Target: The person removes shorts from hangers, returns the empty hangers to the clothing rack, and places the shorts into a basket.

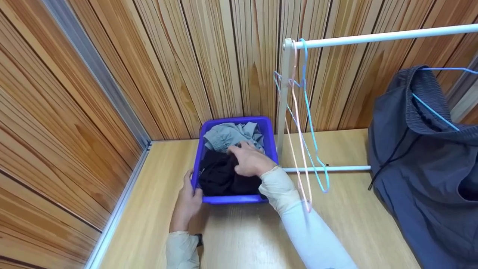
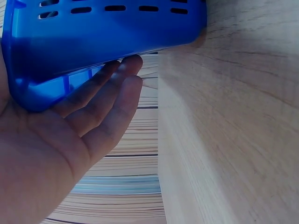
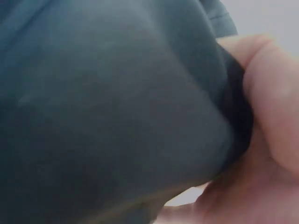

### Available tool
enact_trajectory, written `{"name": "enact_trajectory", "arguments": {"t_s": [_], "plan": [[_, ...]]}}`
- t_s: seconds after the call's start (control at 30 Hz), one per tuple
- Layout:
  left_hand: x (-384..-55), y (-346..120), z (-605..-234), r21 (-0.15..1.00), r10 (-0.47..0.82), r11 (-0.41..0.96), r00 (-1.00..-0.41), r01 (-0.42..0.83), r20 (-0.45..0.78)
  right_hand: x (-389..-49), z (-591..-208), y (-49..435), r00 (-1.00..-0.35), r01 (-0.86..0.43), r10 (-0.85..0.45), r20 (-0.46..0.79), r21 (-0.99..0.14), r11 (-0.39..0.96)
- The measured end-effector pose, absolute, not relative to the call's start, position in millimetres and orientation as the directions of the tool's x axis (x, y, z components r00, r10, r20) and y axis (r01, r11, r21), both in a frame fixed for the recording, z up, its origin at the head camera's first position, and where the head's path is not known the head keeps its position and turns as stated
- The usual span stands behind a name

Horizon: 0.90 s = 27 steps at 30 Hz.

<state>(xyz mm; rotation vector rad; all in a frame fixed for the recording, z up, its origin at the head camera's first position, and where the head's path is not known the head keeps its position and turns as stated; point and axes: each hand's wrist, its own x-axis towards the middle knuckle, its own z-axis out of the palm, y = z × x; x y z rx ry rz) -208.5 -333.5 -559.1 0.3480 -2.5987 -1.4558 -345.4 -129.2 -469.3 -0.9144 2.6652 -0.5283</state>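
Note:
A blue plastic basket (image 1: 235, 199) stands on the wooden floor against the panelled wall. My left hand (image 1: 188, 200) holds its near left corner, thumb at the rim; in the left wrist view its fingers (image 2: 112, 112) reach along the outside of the slotted wall. Inside, a black garment (image 1: 218, 173) lies bunched at the front and a light grey garment (image 1: 231, 134) behind it. My right hand (image 1: 252, 158) is in the basket over the clothes. In the right wrist view, dark cloth (image 3: 117, 107) is gripped between its thumb and fingers; the fingertips are hidden.
Right of the basket stands a white clothes rack (image 1: 373, 38). A pink hanger (image 1: 298, 123) and a blue hanger (image 1: 309, 112) hang at its left end, above my right forearm. Dark grey drawstring trousers (image 1: 422, 168) hang farther right. A metal track (image 1: 127, 190) runs along the left wall.

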Motion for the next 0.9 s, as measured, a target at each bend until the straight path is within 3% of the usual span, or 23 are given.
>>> {"name": "enact_trajectory", "arguments": {"t_s": [0.23, 0.53, 0.73, 0.9], "plan": [[-209, -333, -560, 0.857, -0.269, 0.499, -0.963, -0.128, 0.013, -336, -461, -121, -0.761, -0.563, -0.648, -0.027, -0.470, 0.680], [-210, -331, -560, 0.845, -0.281, 0.522, -0.959, -0.117, 0.041, -312, -461, -109, -0.745, -0.656, -0.580, 0.329, -0.520, 0.547], [-209, -332, -558, 0.853, -0.272, 0.501, -0.962, -0.146, -0.005, -292, -461, -102, -0.609, -0.791, -0.484, 0.628, -0.446, 0.418], [-208, -334, -558, 0.856, -0.278, 0.483, -0.959, -0.183, -0.049, -272, -465, -94, -0.487, -0.864, -0.414, 0.769, -0.355, 0.357]]}}
